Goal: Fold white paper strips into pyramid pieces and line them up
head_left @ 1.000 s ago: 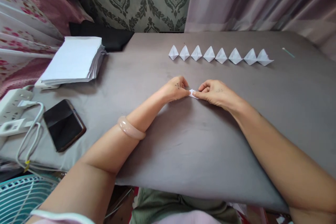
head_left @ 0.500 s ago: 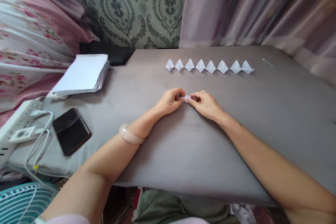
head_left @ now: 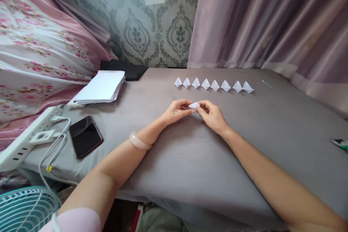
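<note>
A small piece of folded white paper is held just above the grey cloth, between my two hands. My left hand pinches its left side, thumb in front. On the right side, my right hand grips it with thumb and fingers. The fingertips cover part of the paper, so its full shape does not show. Beyond the hands stands a row of several folded white paper boats, each with a pointed peak.
A stack of white paper lies at the back left on a black item. Nearer are a phone and a power strip with cables. A teal fan stands at the lower left. Curtains hang behind the grey-covered table.
The view has tilted up, so more wall shows and the table sits lower. The folded paper has turned between my fingers, showing a longer flat side; both hands still hold it.
</note>
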A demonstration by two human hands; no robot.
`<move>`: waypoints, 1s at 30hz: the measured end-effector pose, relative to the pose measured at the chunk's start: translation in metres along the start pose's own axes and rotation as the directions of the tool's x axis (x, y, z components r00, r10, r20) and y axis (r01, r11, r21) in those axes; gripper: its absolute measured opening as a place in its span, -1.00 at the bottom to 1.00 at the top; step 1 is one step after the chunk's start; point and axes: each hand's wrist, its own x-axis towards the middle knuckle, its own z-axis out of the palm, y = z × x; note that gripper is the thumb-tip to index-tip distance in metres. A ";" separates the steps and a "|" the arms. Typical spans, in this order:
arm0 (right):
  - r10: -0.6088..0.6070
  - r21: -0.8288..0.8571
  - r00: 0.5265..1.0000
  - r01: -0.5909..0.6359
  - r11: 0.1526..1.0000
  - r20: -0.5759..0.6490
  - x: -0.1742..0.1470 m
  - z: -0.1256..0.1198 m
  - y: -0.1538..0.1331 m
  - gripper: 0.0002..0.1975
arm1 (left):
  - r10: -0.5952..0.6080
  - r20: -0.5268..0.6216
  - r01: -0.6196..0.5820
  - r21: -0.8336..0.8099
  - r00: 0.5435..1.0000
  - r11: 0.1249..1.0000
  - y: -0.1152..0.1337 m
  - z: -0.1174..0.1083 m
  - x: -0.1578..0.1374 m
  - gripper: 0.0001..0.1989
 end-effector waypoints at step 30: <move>0.307 0.185 0.941 -0.329 0.926 0.139 -0.003 -0.015 -0.022 -0.62 | -0.294 -0.116 0.204 -0.484 0.949 0.851 0.006 0.007 0.000 -0.73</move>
